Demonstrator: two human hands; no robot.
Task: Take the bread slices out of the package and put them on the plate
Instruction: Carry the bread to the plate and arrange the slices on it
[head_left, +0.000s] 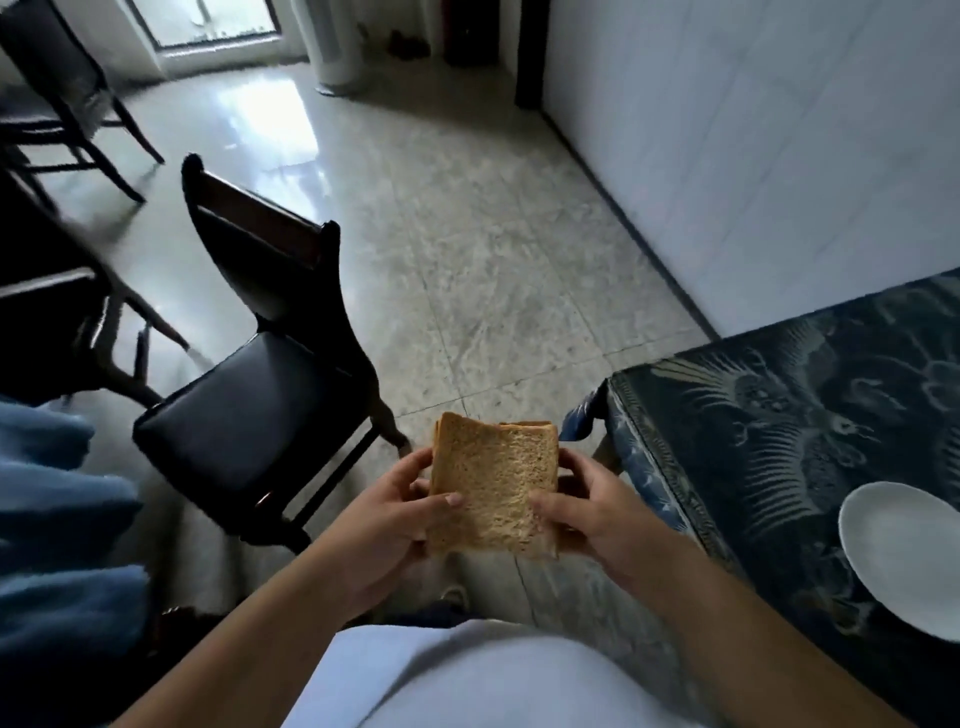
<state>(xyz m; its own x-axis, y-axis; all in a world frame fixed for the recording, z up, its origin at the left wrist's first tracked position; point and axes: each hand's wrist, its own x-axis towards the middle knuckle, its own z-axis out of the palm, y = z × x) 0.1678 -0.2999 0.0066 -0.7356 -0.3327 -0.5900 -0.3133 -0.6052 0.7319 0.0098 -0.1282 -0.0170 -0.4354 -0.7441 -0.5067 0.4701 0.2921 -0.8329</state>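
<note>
A small stack of brown bread slices (493, 483) is held upright in front of my body, above the floor. My left hand (389, 514) grips its left edge with the thumb across the front slice. My right hand (587, 512) grips the right edge the same way. A white plate (904, 556) lies on the table at the right edge of the view, bare and partly cut off by the frame. It is well to the right of the bread. No package is in view.
The table (779, 415) has a dark blue patterned cloth; its corner is just right of my hands. A dark chair (260, 364) with a black seat stands to the left. Blue fabric (52, 519) fills the lower left. Tiled floor lies ahead, with a white wall on the right.
</note>
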